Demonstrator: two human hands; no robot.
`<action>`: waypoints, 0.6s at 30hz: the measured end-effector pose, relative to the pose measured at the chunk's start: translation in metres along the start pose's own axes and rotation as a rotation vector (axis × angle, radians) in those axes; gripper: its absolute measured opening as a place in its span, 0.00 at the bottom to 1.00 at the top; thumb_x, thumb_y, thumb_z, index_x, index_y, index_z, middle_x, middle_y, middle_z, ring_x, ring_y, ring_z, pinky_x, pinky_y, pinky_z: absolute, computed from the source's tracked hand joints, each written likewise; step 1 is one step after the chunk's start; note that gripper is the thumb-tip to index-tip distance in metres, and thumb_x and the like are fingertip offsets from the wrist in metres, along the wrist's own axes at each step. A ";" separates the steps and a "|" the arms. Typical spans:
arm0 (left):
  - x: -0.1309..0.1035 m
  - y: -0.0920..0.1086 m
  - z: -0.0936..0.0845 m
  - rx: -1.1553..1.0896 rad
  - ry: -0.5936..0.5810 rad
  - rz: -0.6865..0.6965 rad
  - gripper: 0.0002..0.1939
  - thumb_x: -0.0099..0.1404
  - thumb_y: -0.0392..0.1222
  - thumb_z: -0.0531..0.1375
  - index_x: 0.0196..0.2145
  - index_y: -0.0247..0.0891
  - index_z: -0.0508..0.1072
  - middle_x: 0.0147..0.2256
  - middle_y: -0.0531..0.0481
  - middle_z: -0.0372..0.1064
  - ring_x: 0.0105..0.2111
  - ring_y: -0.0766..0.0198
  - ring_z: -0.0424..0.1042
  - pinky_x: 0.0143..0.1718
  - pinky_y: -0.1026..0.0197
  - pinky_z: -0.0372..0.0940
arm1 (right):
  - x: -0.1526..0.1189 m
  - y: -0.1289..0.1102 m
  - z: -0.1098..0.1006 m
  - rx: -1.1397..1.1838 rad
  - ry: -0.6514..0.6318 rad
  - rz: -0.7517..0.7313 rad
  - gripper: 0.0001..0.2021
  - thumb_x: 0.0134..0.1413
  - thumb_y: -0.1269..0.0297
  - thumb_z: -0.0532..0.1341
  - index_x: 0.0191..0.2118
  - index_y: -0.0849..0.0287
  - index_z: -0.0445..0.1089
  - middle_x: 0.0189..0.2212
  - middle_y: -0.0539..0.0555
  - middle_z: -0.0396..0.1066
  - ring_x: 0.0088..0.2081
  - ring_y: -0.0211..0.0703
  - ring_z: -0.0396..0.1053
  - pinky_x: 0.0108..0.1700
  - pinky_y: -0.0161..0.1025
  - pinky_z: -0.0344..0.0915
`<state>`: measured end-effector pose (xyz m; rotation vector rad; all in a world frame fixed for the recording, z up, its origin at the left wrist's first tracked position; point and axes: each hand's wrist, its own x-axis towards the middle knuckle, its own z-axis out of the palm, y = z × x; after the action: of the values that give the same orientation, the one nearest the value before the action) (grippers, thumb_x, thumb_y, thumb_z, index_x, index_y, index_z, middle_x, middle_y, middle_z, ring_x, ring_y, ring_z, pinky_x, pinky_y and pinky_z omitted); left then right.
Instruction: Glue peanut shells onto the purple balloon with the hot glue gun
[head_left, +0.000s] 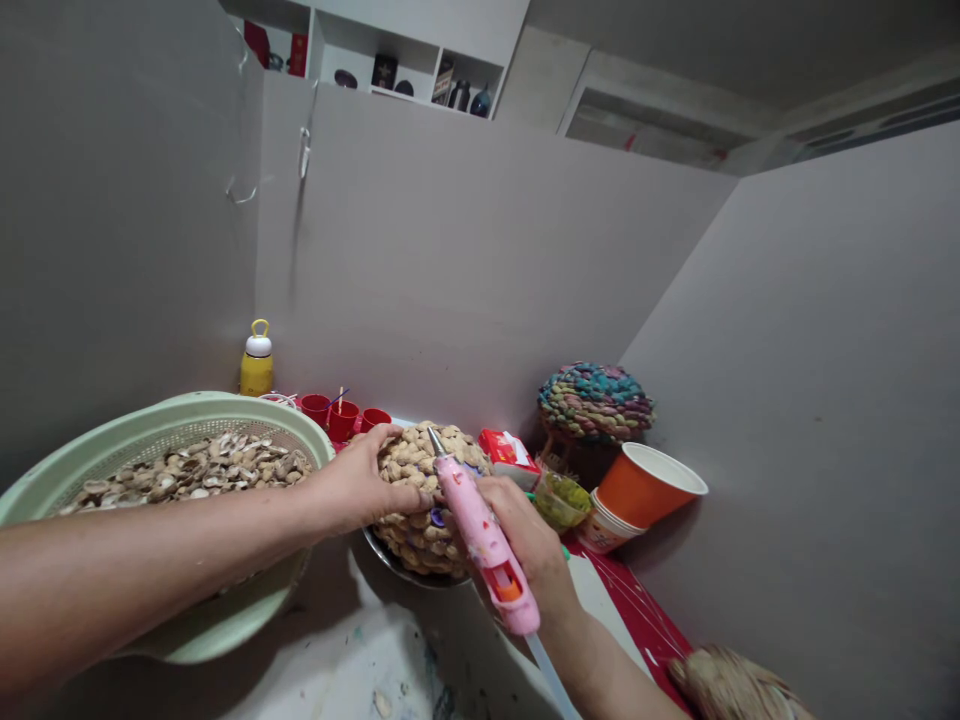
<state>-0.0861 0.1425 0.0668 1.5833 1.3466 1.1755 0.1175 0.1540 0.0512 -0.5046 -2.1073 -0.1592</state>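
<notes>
Crowded counter in a grey-walled corner

The counter (352,650) has a pale, paint-smeared top with a red strip (637,610) along its right side. On its left stands a light green colander (150,430) heaped with shells; behind it, by the wall, a yellow bottle (256,362) and three small red cups (343,417). In the middle sits a metal bowl (397,568) under a dome of peanut shells (424,490). To the right lie a red and white box (508,455), a small clear cup (560,500), tilted orange paper cups (645,485) and, behind them, a multicoloured shell dome (596,402). A woven object (731,685) shows at the lower right corner.
</notes>
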 end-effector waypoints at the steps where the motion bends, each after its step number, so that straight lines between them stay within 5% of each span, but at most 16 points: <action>1: 0.000 0.001 0.000 -0.002 -0.001 -0.002 0.37 0.45 0.46 0.70 0.54 0.42 0.65 0.52 0.43 0.72 0.53 0.46 0.69 0.56 0.45 0.63 | -0.002 0.002 0.000 0.013 -0.005 0.041 0.08 0.64 0.61 0.54 0.41 0.55 0.68 0.32 0.55 0.73 0.34 0.47 0.72 0.35 0.40 0.69; 6: -0.001 0.009 0.001 -0.017 -0.026 -0.038 0.38 0.46 0.44 0.68 0.55 0.39 0.64 0.52 0.40 0.71 0.54 0.46 0.69 0.56 0.46 0.63 | -0.013 0.021 -0.004 0.031 0.082 0.263 0.12 0.61 0.60 0.60 0.48 0.54 0.71 0.39 0.55 0.75 0.41 0.49 0.73 0.39 0.40 0.70; 11: -0.001 0.013 0.003 0.005 -0.013 -0.066 0.37 0.46 0.43 0.67 0.54 0.42 0.64 0.55 0.40 0.68 0.55 0.45 0.68 0.56 0.44 0.62 | -0.010 0.029 -0.005 0.022 0.125 0.419 0.17 0.60 0.55 0.60 0.50 0.59 0.70 0.47 0.61 0.73 0.48 0.55 0.71 0.51 0.50 0.67; 18: -0.002 0.019 0.004 0.002 -0.019 -0.081 0.39 0.46 0.44 0.68 0.56 0.41 0.61 0.56 0.38 0.66 0.56 0.45 0.67 0.58 0.44 0.60 | -0.002 0.024 -0.011 0.232 -0.003 0.491 0.15 0.60 0.54 0.59 0.46 0.58 0.71 0.39 0.58 0.74 0.38 0.49 0.73 0.44 0.44 0.70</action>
<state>-0.0769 0.1369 0.0826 1.5234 1.3868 1.1085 0.1371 0.1722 0.0535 -0.8586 -1.9094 0.3626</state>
